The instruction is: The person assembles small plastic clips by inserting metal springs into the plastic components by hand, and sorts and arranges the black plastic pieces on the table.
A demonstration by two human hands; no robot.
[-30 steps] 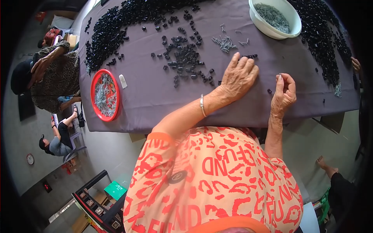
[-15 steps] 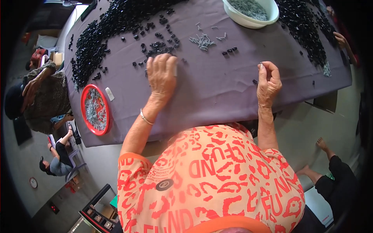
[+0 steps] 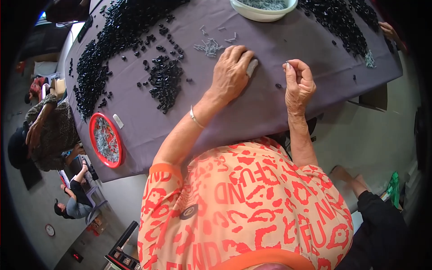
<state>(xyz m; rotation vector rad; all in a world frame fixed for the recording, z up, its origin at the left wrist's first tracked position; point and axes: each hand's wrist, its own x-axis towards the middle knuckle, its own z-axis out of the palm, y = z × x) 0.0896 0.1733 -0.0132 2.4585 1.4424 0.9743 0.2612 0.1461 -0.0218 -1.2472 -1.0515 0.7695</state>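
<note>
My left hand point(image 3: 231, 74) rests palm down on the purple cloth, its fingers together and bent under. Its fingertips are hidden, and so is whatever lies beneath them. A pale grey cover or pad point(image 3: 252, 67) shows at its thumb. To its upper left lies a loose group of small grey pins point(image 3: 208, 47). My right hand point(image 3: 299, 87) is raised at the right, thumb and forefinger pinched together; a tiny tip shows between them, too small to name. One small black piece point(image 3: 278, 85) lies just left of it. Left of my left hand sits a cluster of small black pieces point(image 3: 164, 83).
A large heap of black pieces point(image 3: 108, 49) spreads over the far left, another point(image 3: 335, 27) over the far right. A white bowl point(image 3: 265, 14) of grey pins stands at the far edge. A red tray point(image 3: 118, 148) of pins lies at left, beside a white sliver point(image 3: 118, 121). Another person's hand point(image 3: 389, 32) reaches in at far right.
My left hand has moved right, away from the black cluster, to where a few black pieces lay. My right hand keeps its pinch. The whole view has shifted a little.
</note>
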